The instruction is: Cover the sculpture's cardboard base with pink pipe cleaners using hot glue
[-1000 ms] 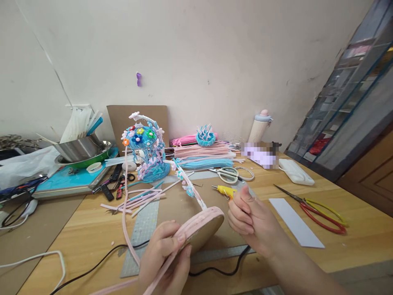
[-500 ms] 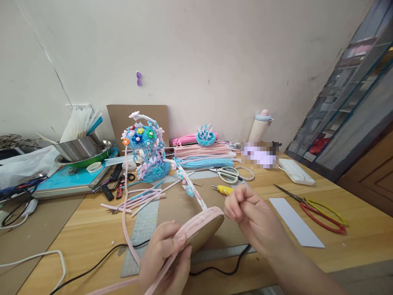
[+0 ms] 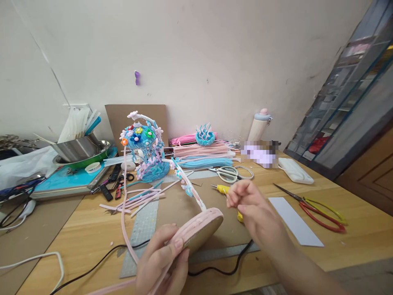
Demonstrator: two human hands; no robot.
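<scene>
My left hand [image 3: 164,258] is closed on a round cardboard disc [image 3: 201,231] whose rim is wrapped in pink pipe cleaner [image 3: 196,219]. It holds the disc tilted above the desk's front edge. A long pink strand [image 3: 124,221] trails from the disc to the left. A stem with small pink and blue flowers [image 3: 187,186] rises from the disc's far side. My right hand [image 3: 253,211] hovers just right of the disc with thumb and fingertips pinched together; what they pinch is too small to make out. A yellow glue gun [image 3: 221,189] lies partly hidden behind that hand.
A blue and pink pipe-cleaner ornament [image 3: 144,149] stands at the back, beside stacked pipe cleaners [image 3: 202,155]. White scissors [image 3: 229,174], red-handled scissors [image 3: 319,211], a white paper strip [image 3: 296,223], a black cable [image 3: 215,270] and loose pink sticks [image 3: 138,198] lie on the wooden desk [image 3: 353,246].
My right hand rose a little and shifted from a loose fist into a pinch near the glue gun's tip. My left hand and the disc barely moved.
</scene>
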